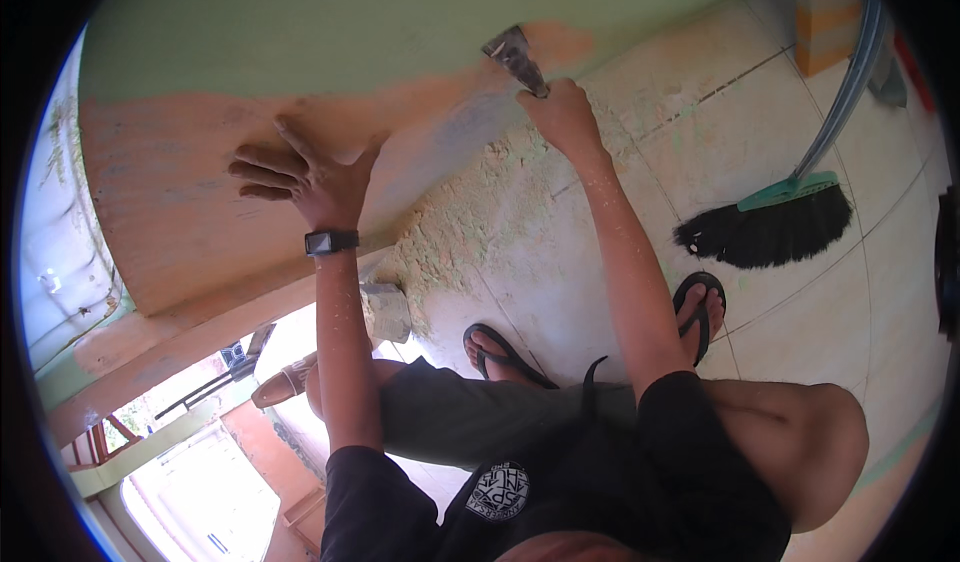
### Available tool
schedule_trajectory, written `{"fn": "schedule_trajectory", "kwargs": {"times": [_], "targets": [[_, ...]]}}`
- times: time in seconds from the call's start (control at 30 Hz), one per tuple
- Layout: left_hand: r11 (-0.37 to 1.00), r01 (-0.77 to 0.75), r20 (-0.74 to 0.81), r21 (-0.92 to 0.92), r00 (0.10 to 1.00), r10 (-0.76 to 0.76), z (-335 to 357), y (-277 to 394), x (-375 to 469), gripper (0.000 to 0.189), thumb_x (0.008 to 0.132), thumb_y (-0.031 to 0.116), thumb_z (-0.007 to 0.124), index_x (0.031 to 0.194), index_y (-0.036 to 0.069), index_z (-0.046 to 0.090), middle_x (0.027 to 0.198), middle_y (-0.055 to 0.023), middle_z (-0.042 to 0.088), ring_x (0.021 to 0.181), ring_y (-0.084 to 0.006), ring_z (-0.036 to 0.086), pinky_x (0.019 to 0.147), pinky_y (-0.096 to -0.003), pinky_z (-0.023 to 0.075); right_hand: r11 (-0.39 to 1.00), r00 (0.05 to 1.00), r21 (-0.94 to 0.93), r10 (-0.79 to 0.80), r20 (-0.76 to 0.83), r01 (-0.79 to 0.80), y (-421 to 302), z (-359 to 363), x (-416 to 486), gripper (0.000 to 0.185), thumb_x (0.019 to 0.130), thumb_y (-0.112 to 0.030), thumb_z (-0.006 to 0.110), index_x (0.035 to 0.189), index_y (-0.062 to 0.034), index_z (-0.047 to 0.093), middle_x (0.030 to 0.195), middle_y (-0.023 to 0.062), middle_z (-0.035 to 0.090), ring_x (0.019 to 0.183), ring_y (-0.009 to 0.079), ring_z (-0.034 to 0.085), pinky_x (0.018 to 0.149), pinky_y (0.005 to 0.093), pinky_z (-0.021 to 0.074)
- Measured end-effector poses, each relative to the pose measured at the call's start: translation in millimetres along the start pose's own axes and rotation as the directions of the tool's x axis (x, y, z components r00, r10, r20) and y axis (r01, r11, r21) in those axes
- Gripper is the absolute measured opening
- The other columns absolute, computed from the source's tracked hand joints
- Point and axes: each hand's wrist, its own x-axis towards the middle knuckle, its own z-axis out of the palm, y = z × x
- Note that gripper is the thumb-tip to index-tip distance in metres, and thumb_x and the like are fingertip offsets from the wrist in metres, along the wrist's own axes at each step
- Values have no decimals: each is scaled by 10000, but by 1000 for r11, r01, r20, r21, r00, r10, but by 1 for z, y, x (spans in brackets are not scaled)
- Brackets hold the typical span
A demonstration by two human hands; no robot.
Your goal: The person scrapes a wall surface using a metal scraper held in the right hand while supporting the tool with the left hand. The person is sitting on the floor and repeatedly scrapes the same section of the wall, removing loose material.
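Observation:
My right hand (564,116) is closed around the handle of a metal paint scraper (516,53), whose wide blade lies at the wall where green paint (300,29) borders a bare, orange-brown patch. Most of the handle is hidden in my fist. My left hand (319,176), with a watch on its wrist, is spread with the fingers apart over the scraped part of the wall (180,179) and seems to rest on it. Crumbled paint flakes and dust (457,224) lie along the foot of the wall, between and below my hands.
A broom (772,217) with black bristles and a green head stands on the tiled floor (795,322) at the right. My feet in flip-flops are below the debris. A pale block (386,312) sits by the wall's end. An orange-and-white post base (825,37) is at upper right.

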Motion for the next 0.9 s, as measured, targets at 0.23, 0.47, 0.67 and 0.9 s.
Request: {"fn": "schedule_trajectory", "kwargs": {"times": [0.23, 0.47, 0.67, 0.9], "targets": [[1000, -14, 4, -21, 1000, 14, -5, 0, -7, 1402, 572, 841, 695, 1561, 78, 56, 1466, -490, -95, 1335, -700, -91, 951, -843, 45, 1000, 999, -20, 9, -42, -10, 2, -3, -15, 366, 806, -342, 638, 893, 8, 701, 882, 251, 692, 905, 428, 666, 804, 469, 523], [999, -6, -18, -32, 1000, 6, -1, 2, -2, 1395, 564, 841, 699, 1565, 101, 68, 1470, -488, -81, 1331, -702, -105, 940, -850, 33, 998, 999, -33, 48, -21, -48, 20, -7, 2, 395, 791, -352, 654, 880, 31, 689, 913, 255, 692, 936, 420, 664, 808, 467, 517], [999, -16, -27, -50, 1000, 14, -3, -1, 3, 1385, 563, 833, 707, 1564, 102, 90, 1465, -493, -85, 1329, -702, -114, 940, -850, 17, 998, 998, 5, 59, -6, -59, 21, -9, 2, 430, 785, -363, 662, 877, 56, 677, 883, 277, 683, 933, 425, 663, 799, 472, 511], [999, -9, -10, -47, 1000, 9, -2, 1, -1, 1389, 556, 837, 707, 1559, 81, 113, 1461, -498, -89, 1327, -704, -117, 946, -847, 16, 999, 997, -6, 38, -65, -38, 26, -8, 1, 433, 779, -372, 665, 800, 60, 667, 821, 267, 679, 883, 449, 658, 763, 459, 513]]}}
